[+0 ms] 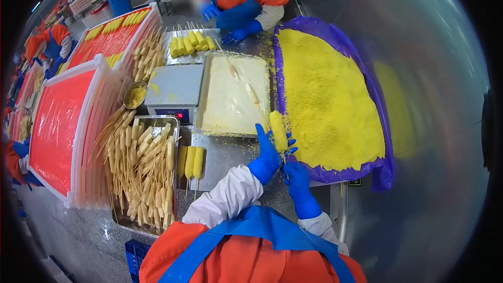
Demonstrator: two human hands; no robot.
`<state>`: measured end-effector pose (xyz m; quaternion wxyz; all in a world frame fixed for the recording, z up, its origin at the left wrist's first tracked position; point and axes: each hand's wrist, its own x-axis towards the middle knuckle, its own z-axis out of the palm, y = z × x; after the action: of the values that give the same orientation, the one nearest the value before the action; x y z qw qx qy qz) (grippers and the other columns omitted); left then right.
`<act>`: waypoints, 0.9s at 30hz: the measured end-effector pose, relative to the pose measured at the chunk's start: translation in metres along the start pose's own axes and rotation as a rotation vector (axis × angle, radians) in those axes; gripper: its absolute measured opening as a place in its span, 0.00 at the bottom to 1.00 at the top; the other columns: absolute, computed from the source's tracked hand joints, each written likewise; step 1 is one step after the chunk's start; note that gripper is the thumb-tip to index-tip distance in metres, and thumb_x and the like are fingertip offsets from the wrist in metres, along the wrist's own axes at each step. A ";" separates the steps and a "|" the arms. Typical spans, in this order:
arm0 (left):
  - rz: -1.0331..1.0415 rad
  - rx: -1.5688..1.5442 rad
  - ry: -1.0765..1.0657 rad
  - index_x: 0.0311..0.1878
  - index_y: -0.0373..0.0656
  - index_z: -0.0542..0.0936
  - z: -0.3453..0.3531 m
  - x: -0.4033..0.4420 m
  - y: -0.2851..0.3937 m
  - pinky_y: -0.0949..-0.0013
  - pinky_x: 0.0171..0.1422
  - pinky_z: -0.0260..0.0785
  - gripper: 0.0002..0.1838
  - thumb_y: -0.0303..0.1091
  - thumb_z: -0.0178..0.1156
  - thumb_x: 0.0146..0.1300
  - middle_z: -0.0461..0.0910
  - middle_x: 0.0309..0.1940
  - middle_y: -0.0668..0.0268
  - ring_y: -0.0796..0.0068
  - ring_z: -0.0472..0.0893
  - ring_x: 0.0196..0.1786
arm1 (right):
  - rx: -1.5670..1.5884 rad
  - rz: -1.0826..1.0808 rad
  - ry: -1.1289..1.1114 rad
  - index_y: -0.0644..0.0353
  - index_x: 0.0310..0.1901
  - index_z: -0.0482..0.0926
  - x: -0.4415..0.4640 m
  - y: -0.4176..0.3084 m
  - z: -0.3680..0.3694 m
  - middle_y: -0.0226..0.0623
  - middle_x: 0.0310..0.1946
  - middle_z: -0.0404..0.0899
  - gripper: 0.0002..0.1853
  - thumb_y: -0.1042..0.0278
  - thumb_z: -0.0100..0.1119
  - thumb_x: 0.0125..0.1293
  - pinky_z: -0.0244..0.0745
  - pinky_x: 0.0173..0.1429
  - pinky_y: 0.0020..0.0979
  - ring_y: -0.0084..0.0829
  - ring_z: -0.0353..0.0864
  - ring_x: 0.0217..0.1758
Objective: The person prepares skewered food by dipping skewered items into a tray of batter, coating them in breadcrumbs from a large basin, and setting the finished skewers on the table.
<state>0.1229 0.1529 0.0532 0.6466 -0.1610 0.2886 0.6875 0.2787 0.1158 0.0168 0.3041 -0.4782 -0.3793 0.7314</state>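
Observation:
In the head view my right hand point(297, 177), in a blue glove, grips the lower stick of a yellow crumb-coated food stick point(278, 131), which stands nearly upright. My left hand point(268, 153), also gloved in blue, is spread behind and beside the coated part, thumb up on one side and fingertips showing on the other. Just beyond, a shallow tray point(198, 120) of pale batter has skewered food point(252, 94) lying in it. To the right, yellow crumbs point(330, 99) are heaped on a purple sheet point(386, 170).
Several coated sticks point(198, 162) lie left of my hands. Further left are a metal tray of uncoated sticks point(149, 173), a scale point(175, 86), a bowl of crumbs point(137, 96) and stacked red-lined trays point(63, 126). A co-worker point(241, 0) works opposite, near more coated sticks point(191, 43).

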 end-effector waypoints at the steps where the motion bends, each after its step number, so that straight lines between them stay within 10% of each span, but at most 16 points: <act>1: 0.053 0.020 0.012 0.57 0.47 0.74 -0.019 0.007 0.001 0.62 0.24 0.66 0.51 0.86 0.34 0.53 0.80 0.34 0.55 0.57 0.79 0.29 | 0.003 -0.001 -0.011 0.56 0.41 0.81 0.000 0.006 0.002 0.27 0.30 0.79 0.06 0.69 0.63 0.64 0.61 0.24 0.20 0.17 0.72 0.26; 6: 0.086 -0.018 -0.069 0.46 0.47 0.78 -0.041 -0.002 0.008 0.58 0.29 0.73 0.45 0.82 0.37 0.58 0.79 0.24 0.62 0.62 0.78 0.23 | -0.067 0.016 0.010 0.58 0.46 0.83 -0.012 0.015 0.015 0.26 0.30 0.80 0.11 0.69 0.66 0.61 0.63 0.26 0.19 0.18 0.74 0.27; 8: 0.268 0.076 -0.109 0.57 0.43 0.76 -0.062 -0.010 0.003 0.56 0.43 0.77 0.43 0.75 0.38 0.64 0.81 0.38 0.57 0.60 0.81 0.37 | -0.216 -0.035 0.021 0.59 0.45 0.83 -0.019 0.037 0.000 0.28 0.30 0.80 0.11 0.68 0.65 0.62 0.66 0.28 0.21 0.18 0.75 0.28; 10: 1.197 0.556 0.267 0.70 0.41 0.66 -0.074 -0.010 0.011 0.50 0.67 0.65 0.41 0.67 0.42 0.68 0.73 0.59 0.49 0.54 0.74 0.62 | -0.356 -0.101 0.038 0.60 0.45 0.84 -0.013 0.076 -0.014 0.29 0.30 0.81 0.11 0.67 0.65 0.63 0.68 0.30 0.23 0.19 0.75 0.28; 11: 1.184 0.565 0.259 0.70 0.41 0.66 -0.079 -0.009 0.022 0.50 0.67 0.65 0.41 0.67 0.42 0.68 0.73 0.59 0.49 0.54 0.74 0.62 | -0.424 -0.252 0.075 0.59 0.44 0.84 -0.010 0.107 -0.024 0.31 0.31 0.81 0.10 0.67 0.65 0.63 0.70 0.31 0.28 0.24 0.77 0.30; 13: 1.480 1.801 -0.129 0.77 0.44 0.54 -0.086 -0.001 0.047 0.47 0.79 0.44 0.40 0.61 0.43 0.70 0.55 0.75 0.52 0.51 0.55 0.77 | -0.493 -0.381 0.122 0.58 0.43 0.84 -0.010 0.129 -0.035 0.33 0.32 0.82 0.09 0.68 0.64 0.63 0.72 0.33 0.33 0.28 0.78 0.32; 14: 1.226 2.338 -0.356 0.77 0.49 0.55 -0.072 0.004 0.051 0.45 0.80 0.37 0.38 0.58 0.45 0.70 0.53 0.78 0.59 0.51 0.52 0.79 | -0.746 -0.565 0.145 0.56 0.44 0.84 -0.002 0.127 -0.037 0.36 0.34 0.81 0.09 0.66 0.63 0.64 0.73 0.36 0.36 0.34 0.79 0.35; 16: 1.491 2.414 -1.007 0.77 0.52 0.55 -0.073 0.039 0.047 0.43 0.80 0.37 0.40 0.57 0.51 0.66 0.55 0.77 0.63 0.58 0.51 0.80 | -0.999 -0.754 0.166 0.54 0.45 0.84 0.015 0.116 -0.038 0.39 0.35 0.81 0.09 0.65 0.61 0.66 0.75 0.40 0.40 0.40 0.79 0.37; 22: 0.675 2.442 -1.348 0.77 0.61 0.55 -0.151 -0.040 0.043 0.45 0.80 0.41 0.43 0.66 0.53 0.62 0.53 0.78 0.66 0.60 0.51 0.79 | -1.501 -0.850 -0.248 0.49 0.52 0.81 -0.003 0.101 -0.043 0.41 0.34 0.76 0.14 0.66 0.54 0.66 0.76 0.43 0.42 0.44 0.79 0.40; 27: 1.128 2.487 -0.862 0.77 0.50 0.55 -0.097 0.013 0.052 0.42 0.80 0.39 0.45 0.62 0.55 0.62 0.54 0.77 0.57 0.56 0.52 0.79 | -1.404 -0.803 -0.150 0.49 0.55 0.80 0.028 0.090 -0.045 0.43 0.37 0.77 0.17 0.67 0.54 0.64 0.76 0.38 0.43 0.45 0.81 0.37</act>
<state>0.0559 0.1044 -0.0206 0.0460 0.8513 0.5015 0.1473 0.3034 0.1034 -0.0840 0.1463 -0.3348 -0.9117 0.1881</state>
